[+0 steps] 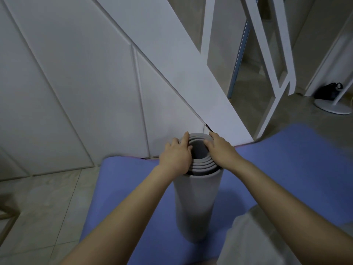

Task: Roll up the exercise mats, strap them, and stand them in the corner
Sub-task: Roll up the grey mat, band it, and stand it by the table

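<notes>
A grey rolled mat (pixel 197 203) stands upright on a blue mat (pixel 145 190) that lies flat on the floor. The roll's open top end shows several spiral layers. My left hand (pixel 176 155) lies over the left rim of that top, fingers curled onto the layers. My right hand (pixel 219 149) covers the right rim, with its fingers hooked over the edge into the hollow core. No strap shows on the roll.
White panelled wall (pixel 76 83) runs behind the roll, and a white slanted board (pixel 191 69) meets it just above the hands. A white frame (pixel 275 64) stands at the right, with a round lamp base (pixel 332 107) and a dark bag (pixel 328 91) beyond. Pale floor tiles (pixel 47 203) lie left.
</notes>
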The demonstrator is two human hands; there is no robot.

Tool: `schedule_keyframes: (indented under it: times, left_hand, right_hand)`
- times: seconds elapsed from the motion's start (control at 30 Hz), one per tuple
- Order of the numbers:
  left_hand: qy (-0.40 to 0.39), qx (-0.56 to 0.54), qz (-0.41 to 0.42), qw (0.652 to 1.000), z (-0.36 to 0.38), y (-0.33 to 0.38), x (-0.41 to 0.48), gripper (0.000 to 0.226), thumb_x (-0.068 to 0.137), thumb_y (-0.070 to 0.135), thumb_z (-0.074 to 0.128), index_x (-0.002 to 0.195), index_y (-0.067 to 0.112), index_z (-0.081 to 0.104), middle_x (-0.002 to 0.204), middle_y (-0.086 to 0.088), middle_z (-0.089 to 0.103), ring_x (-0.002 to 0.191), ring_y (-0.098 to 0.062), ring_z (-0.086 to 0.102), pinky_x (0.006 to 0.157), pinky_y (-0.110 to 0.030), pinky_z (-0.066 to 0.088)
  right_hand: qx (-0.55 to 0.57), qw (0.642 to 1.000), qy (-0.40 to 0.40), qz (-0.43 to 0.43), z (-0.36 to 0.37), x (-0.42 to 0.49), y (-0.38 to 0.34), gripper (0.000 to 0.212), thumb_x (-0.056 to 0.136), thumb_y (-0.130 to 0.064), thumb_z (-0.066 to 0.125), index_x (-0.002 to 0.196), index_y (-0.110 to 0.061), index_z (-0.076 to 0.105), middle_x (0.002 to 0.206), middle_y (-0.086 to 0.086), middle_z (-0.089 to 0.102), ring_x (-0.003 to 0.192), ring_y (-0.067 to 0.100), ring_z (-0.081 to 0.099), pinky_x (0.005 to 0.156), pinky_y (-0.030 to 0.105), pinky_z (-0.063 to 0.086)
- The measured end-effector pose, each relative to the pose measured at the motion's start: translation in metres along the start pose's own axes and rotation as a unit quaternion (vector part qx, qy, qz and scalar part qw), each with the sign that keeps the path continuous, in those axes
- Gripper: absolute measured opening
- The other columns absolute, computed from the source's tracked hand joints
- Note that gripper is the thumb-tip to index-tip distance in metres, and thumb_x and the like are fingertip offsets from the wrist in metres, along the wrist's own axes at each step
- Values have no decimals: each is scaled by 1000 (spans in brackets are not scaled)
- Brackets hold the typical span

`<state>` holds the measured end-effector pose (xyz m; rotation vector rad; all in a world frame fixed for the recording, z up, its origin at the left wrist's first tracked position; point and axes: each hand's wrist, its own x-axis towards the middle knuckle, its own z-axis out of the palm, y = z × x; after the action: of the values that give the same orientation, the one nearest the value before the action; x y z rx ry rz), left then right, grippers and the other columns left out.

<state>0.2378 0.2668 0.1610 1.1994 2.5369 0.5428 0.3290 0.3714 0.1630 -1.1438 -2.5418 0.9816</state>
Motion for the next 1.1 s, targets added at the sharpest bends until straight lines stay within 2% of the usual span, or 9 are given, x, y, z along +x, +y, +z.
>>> schedule_keyframes:
  times: [0.13,0.23,0.3,0.4,0.57,0.67,0.8,0.93,1.1]
  left_hand:
    - [70,-31,28,997,5,1,-2,48,101,41,26,147,27,24,139,-9,37,123,-29,42,91,-38,38]
    - [122,-252,-17,960,12,-8,-3,40,101,38,30,134,19,41,133,-6,46,111,-22,51,87,-29,37]
    - [99,-388,-70,914,13,-17,-4,36,99,37,38,122,10,45,122,-10,53,94,-20,55,87,-37,46]
    - [17,-368,-93,925,7,-23,-15,31,96,42,44,97,11,48,90,-4,56,72,-19,55,63,-34,51]
    - [-98,-328,-63,937,-16,-23,-27,28,98,26,40,85,4,52,69,-8,56,52,-24,57,48,-30,51]
    - [-50,-306,-61,949,-26,-35,-26,26,98,14,40,79,1,52,59,-10,54,43,-22,57,46,-29,52]
    - [43,-332,-66,940,-35,-49,-21,12,96,9,44,103,1,50,58,-10,54,36,-16,55,41,-27,51]
    - [114,-316,9,942,-35,-37,-18,11,93,5,44,103,10,42,54,-6,51,37,-11,48,46,-25,46]
    - [112,-341,52,932,-31,-42,-16,18,95,4,38,94,22,39,57,-1,36,49,-11,33,51,-29,33]
  right_hand:
    - [-4,1000,-9,8,-5,2,4,51,98,-23,46,144,-13,26,140,14,39,122,31,46,96,36,38]
    - [-45,999,-9,17,-11,3,12,49,90,-12,49,136,-13,32,125,13,51,107,31,53,81,33,40]
    - [-64,997,-14,30,-18,5,15,48,87,-11,51,131,-13,33,109,10,56,98,29,54,75,31,39]
    - [-106,993,-35,44,-26,6,14,47,85,-15,58,126,-13,33,96,6,54,92,26,53,71,31,40]
    - [-193,976,-97,15,-31,8,2,52,80,-33,72,121,-14,46,116,9,57,103,26,53,76,30,40]
    - [-179,976,-120,-17,-37,7,-2,47,78,-31,75,117,-15,54,117,6,60,106,26,54,82,30,42]
    - [-176,978,-110,-35,-40,0,-6,49,79,-28,75,121,-15,53,120,6,58,108,26,54,83,31,42]
    - [-185,971,-105,-113,-39,-6,-27,38,79,-24,74,110,-15,55,102,2,57,93,22,52,77,32,43]
    - [-157,975,-58,-144,-31,-15,-29,29,81,-23,71,98,-18,48,93,1,56,90,23,54,69,29,38]
